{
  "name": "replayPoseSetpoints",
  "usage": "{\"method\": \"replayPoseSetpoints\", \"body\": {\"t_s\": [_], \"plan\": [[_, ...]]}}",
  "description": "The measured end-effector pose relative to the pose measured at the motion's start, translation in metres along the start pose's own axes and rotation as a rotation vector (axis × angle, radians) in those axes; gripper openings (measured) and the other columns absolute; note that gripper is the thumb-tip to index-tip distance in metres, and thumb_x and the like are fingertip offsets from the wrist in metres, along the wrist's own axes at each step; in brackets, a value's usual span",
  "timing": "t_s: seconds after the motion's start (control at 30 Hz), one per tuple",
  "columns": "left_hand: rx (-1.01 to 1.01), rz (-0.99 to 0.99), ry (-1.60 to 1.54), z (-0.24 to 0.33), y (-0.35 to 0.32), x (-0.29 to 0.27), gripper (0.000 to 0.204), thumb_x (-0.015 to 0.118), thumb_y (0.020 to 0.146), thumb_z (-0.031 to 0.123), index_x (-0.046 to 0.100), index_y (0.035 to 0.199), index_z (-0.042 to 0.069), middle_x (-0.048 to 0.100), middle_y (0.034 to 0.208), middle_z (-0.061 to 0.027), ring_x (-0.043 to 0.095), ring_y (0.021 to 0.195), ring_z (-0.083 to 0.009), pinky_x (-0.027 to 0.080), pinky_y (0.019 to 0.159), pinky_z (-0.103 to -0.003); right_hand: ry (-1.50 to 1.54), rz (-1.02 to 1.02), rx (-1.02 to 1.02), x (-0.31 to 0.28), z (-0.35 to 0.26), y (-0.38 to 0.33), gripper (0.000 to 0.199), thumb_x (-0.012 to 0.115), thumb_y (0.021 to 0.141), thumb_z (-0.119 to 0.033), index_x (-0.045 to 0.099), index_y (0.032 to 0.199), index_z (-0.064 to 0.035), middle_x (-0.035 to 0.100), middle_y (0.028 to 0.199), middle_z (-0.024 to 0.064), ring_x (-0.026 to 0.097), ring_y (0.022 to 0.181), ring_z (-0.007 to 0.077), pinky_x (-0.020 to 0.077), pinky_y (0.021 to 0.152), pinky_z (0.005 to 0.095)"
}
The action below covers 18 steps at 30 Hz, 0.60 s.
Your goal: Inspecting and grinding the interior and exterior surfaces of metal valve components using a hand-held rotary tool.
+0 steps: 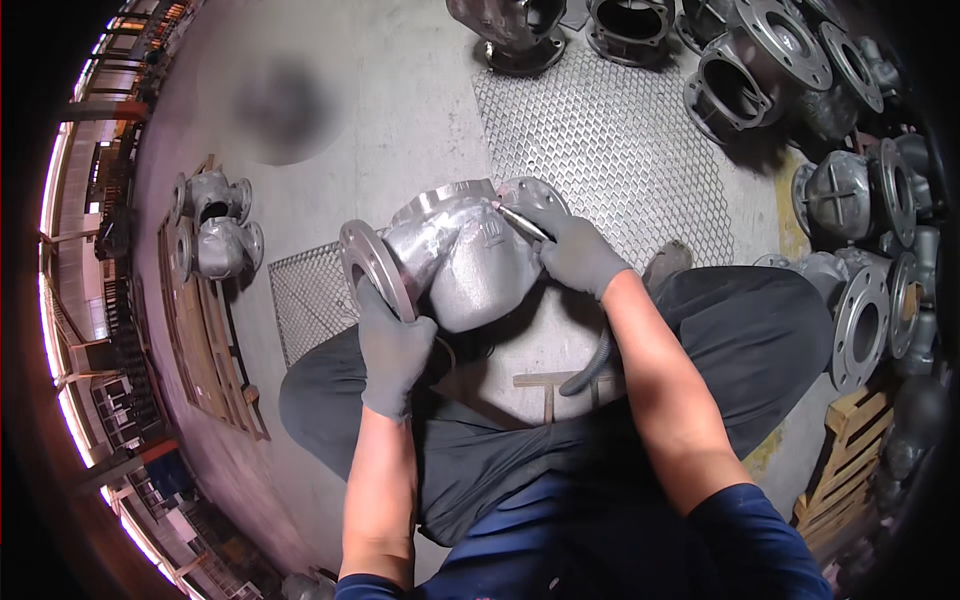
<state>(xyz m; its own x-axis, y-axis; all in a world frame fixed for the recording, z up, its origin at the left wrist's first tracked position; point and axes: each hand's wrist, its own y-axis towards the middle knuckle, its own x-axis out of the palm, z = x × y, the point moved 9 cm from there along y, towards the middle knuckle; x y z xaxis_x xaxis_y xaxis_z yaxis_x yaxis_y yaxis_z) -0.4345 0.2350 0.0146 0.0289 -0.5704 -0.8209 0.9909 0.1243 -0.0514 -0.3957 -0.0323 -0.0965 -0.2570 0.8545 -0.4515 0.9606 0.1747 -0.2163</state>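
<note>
A grey cast-metal valve body (485,265) with round end flanges sits before me, between my knees. My left hand (392,345), in a grey glove, is closed around the rim of its left flange (375,268). In my gloved right hand (580,250) is a slim, pencil-shaped metal tool (523,222). The tool's tip meets the casting near the upper rim, beside the far right flange (535,193). A dark hose (592,372) curves below my right wrist; whether it joins the tool is hidden. What supports the casting underneath is mostly covered.
Expanded-metal mesh (610,150) lies on the concrete floor ahead. Several flanged castings (735,90) crowd the far right, with more along the right side. At left, two castings (222,245) stand on a wooden pallet (205,340). Another pallet (850,455) is at lower right.
</note>
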Motion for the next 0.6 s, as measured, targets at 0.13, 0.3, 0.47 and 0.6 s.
{"method": "replayPoseSetpoints", "body": {"t_s": [0.13,0.3,0.47,0.6], "plan": [[0.053,0.063,0.023,-0.001,0.026,0.006,0.062,0.066,0.076,0.006,0.054,0.136,-0.005,0.068,0.111,-0.0211,0.07,0.1,-0.0344,0.055,0.09,-0.044,0.228,0.117,0.303,-0.012,0.075,-0.017,0.058,0.064,0.098,-0.008,0.056,0.156,-0.011,0.078,0.105,0.0171,0.073,0.082,0.0193,0.0586,0.081,0.0371],[0.009,0.134,-0.025,0.008,0.063,0.001,0.068,0.066,0.077,0.007,0.051,0.141,-0.01,0.069,0.1,-0.02,0.069,0.083,-0.0278,0.056,0.072,-0.039,0.072,0.203,0.361,-0.02,0.104,-0.04,0.06,0.067,0.098,-0.013,0.054,0.157,-0.0101,0.077,0.105,0.0179,0.074,0.082,0.0238,0.0588,0.081,0.0386],[-0.019,0.142,-0.088,-0.001,0.072,0.006,0.076,0.064,0.078,0.003,0.045,0.151,-0.01,0.067,0.115,-0.0175,0.066,0.083,-0.0175,0.055,0.066,-0.03,0.109,-0.006,0.335,0.019,0.101,-0.033,0.062,0.055,0.097,-0.011,0.049,0.159,-0.0105,0.067,0.137,0.0292,0.065,0.127,0.0439,0.0498,0.111,0.0457],[-0.006,0.122,-0.196,0.009,0.071,0.007,0.082,0.062,0.079,-0.001,0.038,0.157,-0.009,0.066,0.122,-0.0172,0.067,0.087,-0.0166,0.056,0.069,-0.028,-0.029,0.07,0.113,0.039,0.103,-0.014,0.066,0.051,0.095,-0.009,0.046,0.161,-0.0133,0.07,0.123,0.0321,0.067,0.113,0.0494,0.0521,0.105,0.054]]}}
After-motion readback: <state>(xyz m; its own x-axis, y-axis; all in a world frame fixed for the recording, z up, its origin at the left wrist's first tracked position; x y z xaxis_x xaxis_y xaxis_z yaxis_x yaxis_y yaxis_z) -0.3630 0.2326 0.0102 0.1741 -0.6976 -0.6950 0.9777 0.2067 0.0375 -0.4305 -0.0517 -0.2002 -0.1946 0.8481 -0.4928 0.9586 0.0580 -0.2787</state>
